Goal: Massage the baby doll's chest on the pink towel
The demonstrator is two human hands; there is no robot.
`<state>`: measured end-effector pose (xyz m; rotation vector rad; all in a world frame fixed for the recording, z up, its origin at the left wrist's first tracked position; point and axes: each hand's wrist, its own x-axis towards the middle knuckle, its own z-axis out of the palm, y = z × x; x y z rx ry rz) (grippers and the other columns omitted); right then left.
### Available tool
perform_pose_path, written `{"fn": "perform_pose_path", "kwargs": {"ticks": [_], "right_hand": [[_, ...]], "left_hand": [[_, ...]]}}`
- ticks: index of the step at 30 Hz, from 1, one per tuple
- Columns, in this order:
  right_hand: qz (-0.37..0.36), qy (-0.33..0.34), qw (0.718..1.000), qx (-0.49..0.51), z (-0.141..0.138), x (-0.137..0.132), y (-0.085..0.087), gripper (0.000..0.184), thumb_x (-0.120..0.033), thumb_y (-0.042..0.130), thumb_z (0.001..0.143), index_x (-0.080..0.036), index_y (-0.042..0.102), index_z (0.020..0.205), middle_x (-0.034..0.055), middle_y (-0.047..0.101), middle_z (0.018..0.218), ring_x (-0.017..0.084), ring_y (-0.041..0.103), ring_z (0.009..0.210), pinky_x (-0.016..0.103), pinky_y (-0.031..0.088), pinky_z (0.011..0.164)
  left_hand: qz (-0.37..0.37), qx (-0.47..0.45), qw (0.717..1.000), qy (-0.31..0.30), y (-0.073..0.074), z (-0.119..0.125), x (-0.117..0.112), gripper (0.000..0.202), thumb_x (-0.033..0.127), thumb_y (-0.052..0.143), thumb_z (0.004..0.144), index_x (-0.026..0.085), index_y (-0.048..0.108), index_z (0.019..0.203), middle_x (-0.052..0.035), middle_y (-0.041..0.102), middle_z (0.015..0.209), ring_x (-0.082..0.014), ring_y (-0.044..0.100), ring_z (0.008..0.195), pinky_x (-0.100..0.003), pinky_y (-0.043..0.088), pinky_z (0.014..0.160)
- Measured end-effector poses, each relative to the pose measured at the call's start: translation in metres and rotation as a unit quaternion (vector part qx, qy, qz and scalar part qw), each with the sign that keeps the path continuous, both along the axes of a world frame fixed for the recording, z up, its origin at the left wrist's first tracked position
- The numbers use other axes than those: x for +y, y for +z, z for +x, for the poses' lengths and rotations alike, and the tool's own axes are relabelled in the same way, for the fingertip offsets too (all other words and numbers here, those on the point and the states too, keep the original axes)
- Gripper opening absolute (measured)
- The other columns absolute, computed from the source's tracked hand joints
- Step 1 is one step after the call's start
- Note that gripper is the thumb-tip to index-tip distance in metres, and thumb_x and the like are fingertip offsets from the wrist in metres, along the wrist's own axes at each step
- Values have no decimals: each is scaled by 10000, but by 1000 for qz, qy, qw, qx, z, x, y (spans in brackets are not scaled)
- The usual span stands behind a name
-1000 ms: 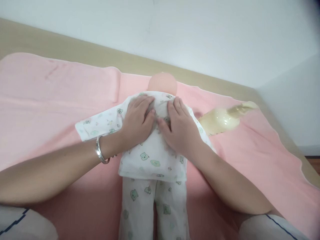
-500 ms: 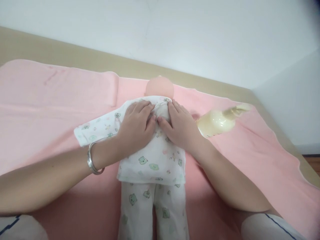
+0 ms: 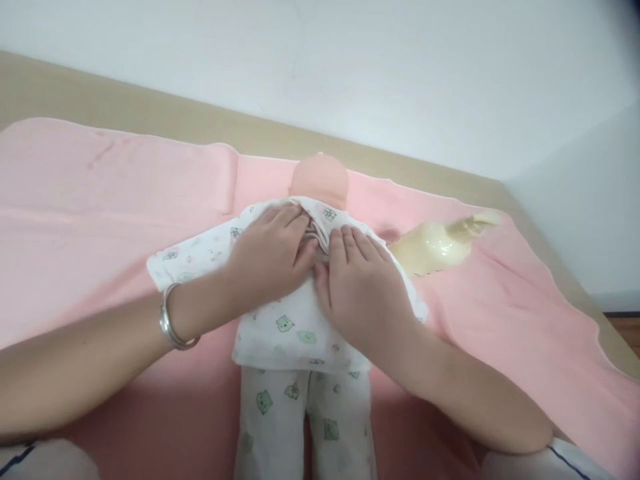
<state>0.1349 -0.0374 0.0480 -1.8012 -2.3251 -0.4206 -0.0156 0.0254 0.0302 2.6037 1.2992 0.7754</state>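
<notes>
A baby doll lies on a pink blanket, with only the smooth rounded part of its head showing. It wears a white shirt and matching white trousers, both printed with green animals. My left hand, a silver bangle on its wrist, rests on the upper left of the shirt, fingers extended. Flat on the upper right of the shirt lies my right hand, fingers stretched out. Between the hands the shirt bunches into folds near the collar. The thumbs lie close together, partly over the cloth.
A shiny pale-yellow bottle with a pump-like top lies on its side on the pink blanket, right of the doll. Beyond the blanket runs the wooden table edge, against a white wall.
My right hand has slid down and toward me over the shirt, and the doll's right-side sleeve area now shows beside it. My left hand has shifted slightly left. More folds show near the collar.
</notes>
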Motion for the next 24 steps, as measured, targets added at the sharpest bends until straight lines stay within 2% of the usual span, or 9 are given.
{"fn": "perform_pose_path", "kwargs": {"ticks": [4,8,11,14,17,20,24], "right_hand": [[16,17,1000,-3,-3,-6,1,545,-262,318,1007,71,620,1314,260,680,1297,365,645,1254,505,508,1097],[-45,-9,997,60,7,9,2,567,-345,381,997,24,587,1376,221,604,1425,351,554,1372,510,479,1142],[-84,-41,993,70,12,19,1,631,-400,387,998,36,516,1435,238,505,1514,361,457,1453,542,428,1180],[-101,-42,991,72,15,27,-1,662,-390,401,989,61,455,1470,253,451,1552,361,401,1489,534,370,1221],[-104,-31,990,87,17,33,-3,670,-381,435,971,69,446,1468,259,442,1558,361,398,1491,526,365,1225],[-79,-11,992,94,18,35,-2,587,-377,429,977,35,542,1379,257,557,1465,366,491,1418,532,435,1159],[-50,-10,997,62,14,26,3,440,-348,397,993,-37,679,1126,241,716,1198,377,643,1195,522,529,1004]], "left_hand": [[-40,-16,999,18,-2,-1,12,470,349,379,959,64,639,1228,-181,662,1297,-340,597,1230,-537,489,1104],[-35,3,999,23,0,0,6,525,343,347,991,23,589,1330,-198,630,1358,-354,564,1290,-553,458,1142],[3,14,1000,13,4,1,-8,470,266,360,982,0,649,1240,-223,660,1302,-358,605,1244,-551,494,1117],[76,15,997,-28,2,2,-22,415,182,365,961,11,708,1121,-225,698,1229,-352,638,1220,-532,518,1114],[109,10,993,-38,-3,4,-29,434,170,368,962,-27,681,1190,-243,681,1264,-367,610,1277,-528,499,1147],[64,-2,998,-26,-5,6,-27,491,200,339,973,-53,616,1289,-261,619,1361,-378,540,1359,-542,473,1169],[-35,1,999,-13,-1,4,-17,535,237,325,973,-20,541,1391,-246,508,1499,-375,408,1472,-581,364,1233]]}}
